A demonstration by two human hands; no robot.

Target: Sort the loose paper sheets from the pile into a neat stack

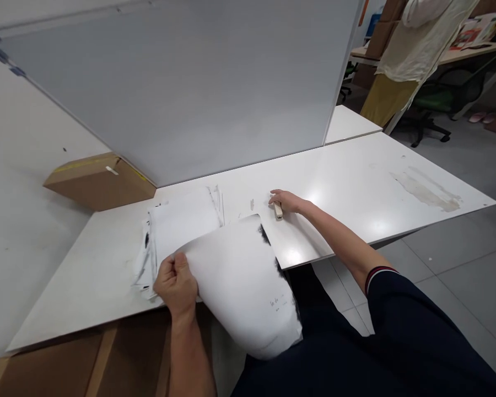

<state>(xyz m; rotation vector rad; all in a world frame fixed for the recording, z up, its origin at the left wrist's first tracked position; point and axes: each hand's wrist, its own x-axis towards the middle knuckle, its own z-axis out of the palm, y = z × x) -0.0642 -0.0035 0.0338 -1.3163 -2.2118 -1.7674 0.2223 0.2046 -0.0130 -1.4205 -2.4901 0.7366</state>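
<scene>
"Where's the big white paper sheet (pixel 242 275)?"

"Centre it on the dial: it hangs past the near edge of the white table (pixel 343 171), bowed, with black smudges down its right edge and faint writing near its lower right corner."

"And the left hand (pixel 177 284)?"

"At nine o'clock, closed, the sheet's left edge pinched in its bent fingers. I can't tell whether it's one layer or more."

"The right hand (pixel 287 202)?"

"One o'clock, over the table, partly open, fingers curved around the far end of a small, narrow, cream-coloured block (pixel 278 212). How firmly it grips, I can't tell."

"What else is about?"

"Loose stack of white papers (pixel 186 218) at ten o'clock, some with black marks. Beyond it, same direction, a brown cardboard box (pixel 101 183) with yellow tape. A large grey-white board (pixel 215 82) stands at twelve. Between one and two, well apart, there's a person in a pale top (pixel 413 49)."
</scene>
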